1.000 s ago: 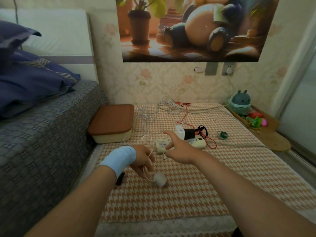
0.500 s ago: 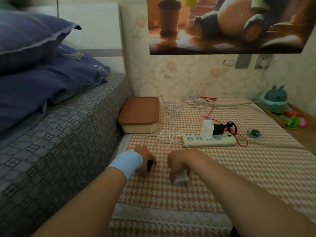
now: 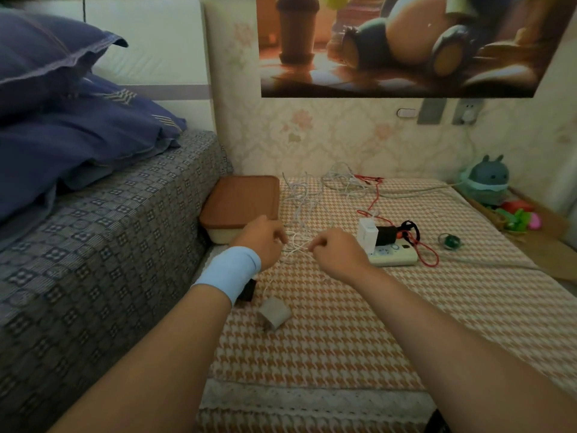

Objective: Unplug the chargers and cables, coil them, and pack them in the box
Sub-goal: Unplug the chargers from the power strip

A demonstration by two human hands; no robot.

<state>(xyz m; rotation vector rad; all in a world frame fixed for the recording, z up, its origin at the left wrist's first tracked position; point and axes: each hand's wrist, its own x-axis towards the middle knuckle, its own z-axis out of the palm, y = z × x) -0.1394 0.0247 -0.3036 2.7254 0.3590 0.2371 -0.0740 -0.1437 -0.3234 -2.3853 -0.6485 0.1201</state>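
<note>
A thin white cable point(image 3: 296, 243) is stretched between my two hands over the checked mat. My left hand point(image 3: 265, 239), with a light blue wristband, pinches one part of it; my right hand point(image 3: 335, 250) pinches another. Its white charger point(image 3: 274, 312) lies loose on the mat below my hands, beside a black charger point(image 3: 248, 290) half hidden by my left wrist. A white power strip point(image 3: 395, 256) behind my right hand carries a white charger point(image 3: 368, 234) and a black charger point(image 3: 387, 235) plugged in. The box point(image 3: 240, 203) with a brown lid stands shut by the bed.
More white cables point(image 3: 299, 198) and a red cable point(image 3: 371, 195) lie tangled toward the wall. A bed point(image 3: 93, 245) with blue pillows rises on the left. A plush toy point(image 3: 487, 181) and small toys sit at the right. A small green object point(image 3: 449, 240) lies on the mat.
My right hand let go of the white charger, which now lies on the mat. Both hands moved up toward the power strip and took hold of the white cable.
</note>
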